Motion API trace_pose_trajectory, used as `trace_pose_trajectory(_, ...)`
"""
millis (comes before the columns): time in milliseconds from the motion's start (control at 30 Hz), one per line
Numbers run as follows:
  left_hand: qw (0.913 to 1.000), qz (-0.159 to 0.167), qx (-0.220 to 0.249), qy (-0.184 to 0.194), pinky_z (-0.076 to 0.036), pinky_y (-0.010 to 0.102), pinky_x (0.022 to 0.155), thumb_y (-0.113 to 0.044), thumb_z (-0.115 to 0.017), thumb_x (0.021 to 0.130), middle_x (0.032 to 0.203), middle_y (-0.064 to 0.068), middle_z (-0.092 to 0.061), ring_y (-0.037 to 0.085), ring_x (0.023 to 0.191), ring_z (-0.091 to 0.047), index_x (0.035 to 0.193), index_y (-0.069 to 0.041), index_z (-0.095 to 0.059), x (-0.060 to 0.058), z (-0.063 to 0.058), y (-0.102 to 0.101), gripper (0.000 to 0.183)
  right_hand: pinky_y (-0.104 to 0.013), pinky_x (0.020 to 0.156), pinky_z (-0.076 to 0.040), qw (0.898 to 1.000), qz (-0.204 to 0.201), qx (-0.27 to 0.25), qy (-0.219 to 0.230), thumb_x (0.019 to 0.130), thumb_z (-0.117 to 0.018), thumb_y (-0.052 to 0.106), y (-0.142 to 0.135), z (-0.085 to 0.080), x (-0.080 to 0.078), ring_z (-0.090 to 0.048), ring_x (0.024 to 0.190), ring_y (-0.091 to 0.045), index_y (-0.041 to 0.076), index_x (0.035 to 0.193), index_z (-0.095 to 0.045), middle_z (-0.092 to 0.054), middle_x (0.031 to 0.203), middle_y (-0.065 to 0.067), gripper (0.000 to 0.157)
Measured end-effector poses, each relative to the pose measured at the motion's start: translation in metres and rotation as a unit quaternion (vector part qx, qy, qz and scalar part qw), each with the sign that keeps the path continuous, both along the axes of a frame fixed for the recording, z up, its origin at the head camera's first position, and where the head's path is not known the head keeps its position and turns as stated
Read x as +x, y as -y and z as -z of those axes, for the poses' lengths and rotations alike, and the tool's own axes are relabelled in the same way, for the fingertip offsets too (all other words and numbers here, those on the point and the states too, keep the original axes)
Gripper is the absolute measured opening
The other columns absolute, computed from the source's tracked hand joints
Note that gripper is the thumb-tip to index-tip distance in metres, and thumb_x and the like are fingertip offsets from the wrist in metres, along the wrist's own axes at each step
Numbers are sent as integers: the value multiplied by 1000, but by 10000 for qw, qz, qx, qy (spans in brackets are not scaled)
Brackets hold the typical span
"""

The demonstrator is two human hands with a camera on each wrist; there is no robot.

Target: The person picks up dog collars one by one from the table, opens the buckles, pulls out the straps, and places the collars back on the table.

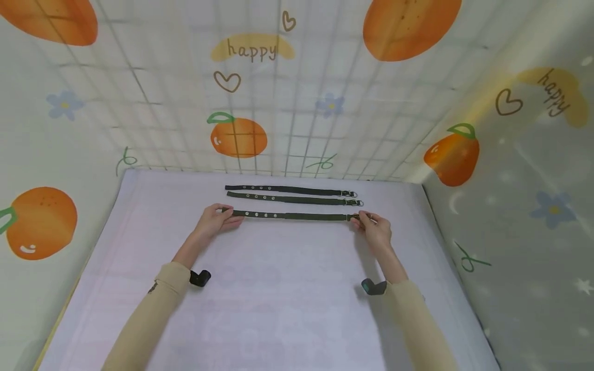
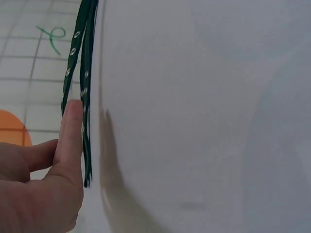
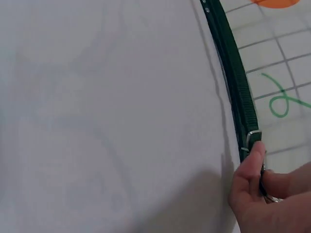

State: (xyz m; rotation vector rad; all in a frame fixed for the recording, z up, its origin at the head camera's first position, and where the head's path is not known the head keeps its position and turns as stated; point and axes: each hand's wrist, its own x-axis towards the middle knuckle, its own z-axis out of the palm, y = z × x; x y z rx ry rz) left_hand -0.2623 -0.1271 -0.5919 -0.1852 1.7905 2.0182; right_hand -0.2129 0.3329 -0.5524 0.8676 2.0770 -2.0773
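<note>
A dark green collar (image 1: 315, 217) with metal eyelets is stretched nearly straight between both hands. My left hand (image 1: 215, 220) pinches its eyelet end between thumb and fingers. At the other end, my right hand (image 1: 377, 231) grips the collar by the buckle (image 3: 253, 136), partly covering the metal ring there. Just behind lie two similar collars, a green one (image 1: 301, 200) and a darker one (image 1: 301, 190), side by side with buckles to the right. In the left wrist view, the left fingers (image 2: 73, 126) overlap the eyelet straps.
A white cloth (image 1: 287, 299) covers the table. Behind it rises a curtain (image 1: 181, 123) printed with oranges, hearts and a grid, and a similar patterned sheet (image 1: 524, 216) hangs at the right. Each wrist wears a small black camera (image 1: 200, 278).
</note>
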Motion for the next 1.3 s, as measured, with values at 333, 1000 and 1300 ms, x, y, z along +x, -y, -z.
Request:
trace_pose_trajectory(333, 9963, -75, -791, -340, -67, 35, 91, -11, -52, 114, 132, 39, -68, 28, 98, -83, 147, 10, -42, -19, 7, -6, 41, -18, 73, -64, 9682, -419, 2463, -127, 110, -66, 34, -13, 34, -23, -77, 73, -1, 1, 139, -66, -85, 104, -10, 44)
trace_pose_trajectory(1000, 9713, 207, -2156, -977, -67, 31, 64, -10, -59, 111, 97, 27, -79, 11, 60, -76, 132, 12, -48, -34, 17, -14, 32, -41, 85, -48, 9047, -554, 4209, -369, 109, -65, 36, -24, 54, -28, -65, 102, -36, 0, 125, -68, -75, 107, -21, 40)
trace_pose_trajectory(1300, 9716, -251, -2133, -991, -66, 40, 59, -10, -64, 107, 80, 22, -78, 20, 52, -75, 142, 7, -32, -36, 24, -20, 51, -21, 59, -51, 9257, -541, 3736, -257, 108, -67, 37, -36, 49, -24, -69, 59, -15, -4, 136, -54, -78, 85, -12, 51)
